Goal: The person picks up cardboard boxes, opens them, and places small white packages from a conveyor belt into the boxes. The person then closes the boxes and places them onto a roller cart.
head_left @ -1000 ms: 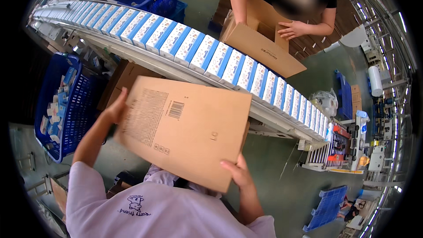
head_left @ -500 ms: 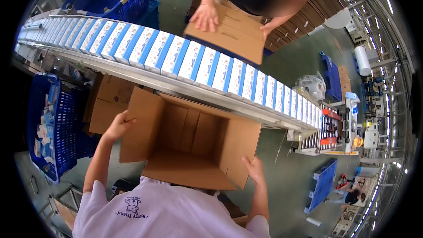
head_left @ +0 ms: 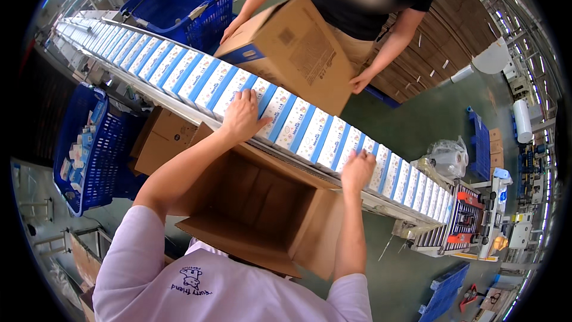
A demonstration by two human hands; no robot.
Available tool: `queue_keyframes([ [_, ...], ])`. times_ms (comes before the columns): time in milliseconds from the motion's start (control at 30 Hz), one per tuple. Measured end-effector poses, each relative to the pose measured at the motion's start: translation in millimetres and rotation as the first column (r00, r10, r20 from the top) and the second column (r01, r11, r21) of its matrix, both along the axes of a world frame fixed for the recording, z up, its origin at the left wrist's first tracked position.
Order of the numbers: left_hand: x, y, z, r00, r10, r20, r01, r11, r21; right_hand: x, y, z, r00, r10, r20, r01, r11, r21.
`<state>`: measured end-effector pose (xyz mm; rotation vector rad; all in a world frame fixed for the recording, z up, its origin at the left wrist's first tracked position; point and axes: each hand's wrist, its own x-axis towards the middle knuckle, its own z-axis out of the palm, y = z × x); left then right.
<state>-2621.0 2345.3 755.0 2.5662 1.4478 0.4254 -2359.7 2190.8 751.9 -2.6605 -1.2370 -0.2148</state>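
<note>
Both hands off the open cardboard box (head_left: 262,214) now, where half a second back gripped its flaps. Left hand (head_left: 241,116) spread flat, palm down, fingers open across the blue-and-white cartons (head_left: 298,125) on the conveyor (head_left: 387,203); right hand (head_left: 357,170) also down on the row farther along, fingers curled loosely over the near carton edges, nothing lifted, no firm grip to be seen. Cartons between the two hands standing packed side by side, touching, each one's long side lying across the belt, the row itself running diagonally from upper left down to lower right. Open box just below the belt edge, against the body, mouth facing up and toward the belt, flaps splayed out. Across the belt, a co-worker's hands (head_left: 357,80) holding a second cardboard box (head_left: 292,48), tilted, lower and closer to the cartons than before. Blue baskets (head_left: 89,143) at left.
</note>
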Motion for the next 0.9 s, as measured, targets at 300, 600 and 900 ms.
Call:
queue_keyframes([
  [300,35,39,-27,0.922,0.33,0.204,-0.129,0.756,-0.642,21,43,3,0.89,-0.146,-0.432,0.149,0.988,-0.029],
  [600,-71,-95,82,0.813,0.119,0.57,0.144,0.907,-0.395,-88,-109,113,0.955,0.06,-0.29,0.089,0.876,0.475],
  [900,-86,-172,-290,0.734,-0.637,-0.237,0.009,0.357,-0.934,-105,-172,-255,0.656,-0.135,-0.743,-0.553,0.584,-0.594],
])
